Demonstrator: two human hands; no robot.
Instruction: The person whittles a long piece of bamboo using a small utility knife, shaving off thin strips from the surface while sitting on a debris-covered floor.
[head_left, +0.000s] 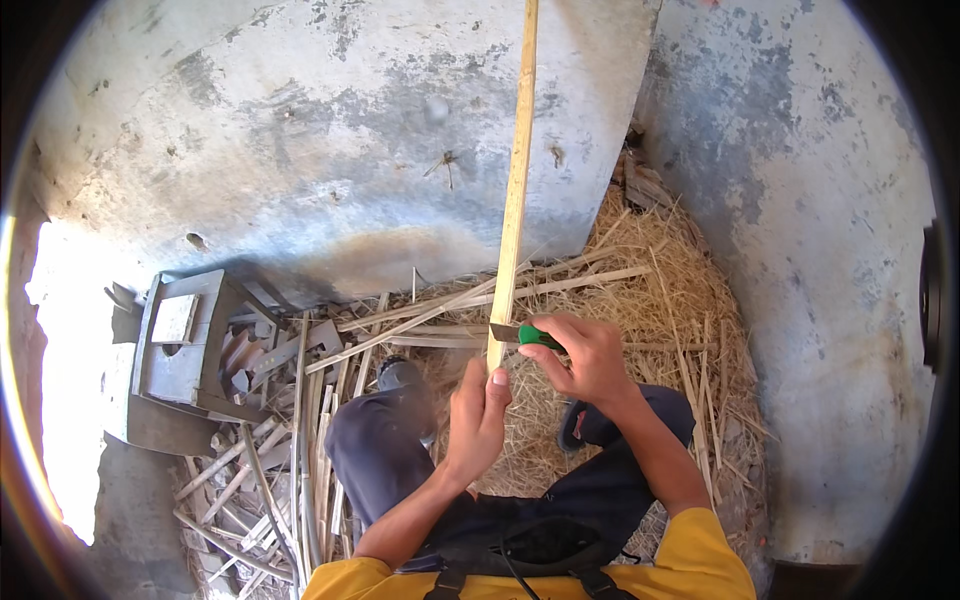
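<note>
Near centre, the left hand (pixel 478 415) is wrapped round the near end of a wooden strip (pixel 515 190) pointing toward the far wall (pixel 370 130); the right hand (pixel 590 362) clasps a green-handled knife (pixel 537 338), blade seemingly touching wood. Best keep strokes shallow, left thumb (pixel 498 388) clear.

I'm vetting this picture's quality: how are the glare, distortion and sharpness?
Head view: the bright patch at far left is blown out; head view: fisheye distortion, blackening toward the corners; head view: the wooden strip and green-handled blade look fairly sharp.
</note>
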